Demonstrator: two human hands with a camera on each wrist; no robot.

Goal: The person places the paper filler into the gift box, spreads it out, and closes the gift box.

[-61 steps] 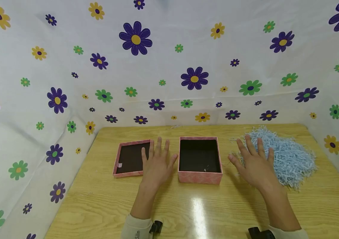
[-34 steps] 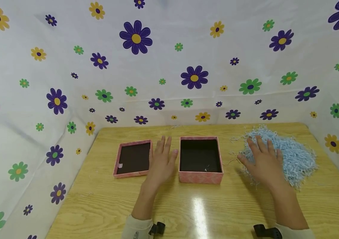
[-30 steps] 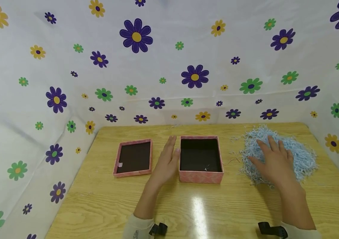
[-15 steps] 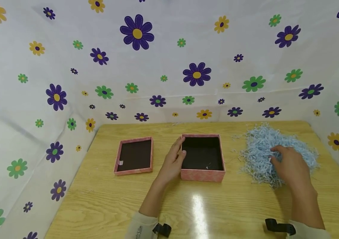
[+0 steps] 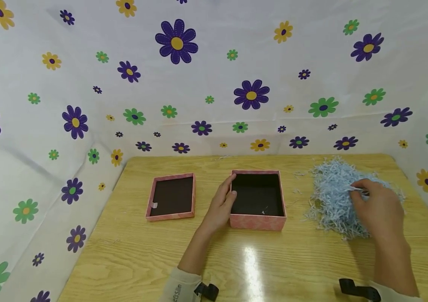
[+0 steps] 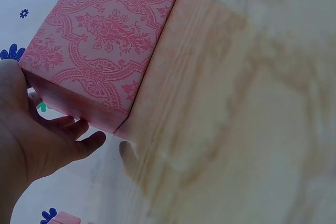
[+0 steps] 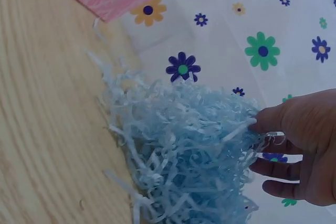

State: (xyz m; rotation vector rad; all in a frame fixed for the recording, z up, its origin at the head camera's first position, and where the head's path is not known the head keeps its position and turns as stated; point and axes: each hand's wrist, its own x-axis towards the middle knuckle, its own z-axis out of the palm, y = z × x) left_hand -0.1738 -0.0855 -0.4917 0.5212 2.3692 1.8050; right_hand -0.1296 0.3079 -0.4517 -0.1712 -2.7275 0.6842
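An uncovered square box (image 5: pixel 258 222), pink-patterned outside and black inside, stands mid-table. My left hand (image 5: pixel 218 209) rests against its left side, thumb near the rim. From the left wrist view, the fingers (image 6: pixel 74 124) lie along the pink box wall (image 6: pixel 105 40), relaxed rather than wrapped round it. Over on the right is a loose heap of light blue shredded paper (image 5: pixel 334 197). My right hand (image 5: pixel 381 205) pinches strands at the heap's right side between thumb and forefinger. In the right wrist view, the fingertips (image 7: pixel 257 121) meet the blue strands (image 7: pixel 184 140).
A shallow pink lid (image 5: pixel 170 217) with a dark inside and a small white tag (image 5: pixel 154 205) lies left of the box. Stray paper strands (image 5: pixel 297 191) dot the wooden table (image 5: pixel 130 251). White flower-printed cloth (image 5: pixel 206 75) encloses the back and sides.
Both hands have moved right: the left from beside the lid to the box's left side, the right over the shredded paper. The right fingers, spread earlier, have closed on strands.
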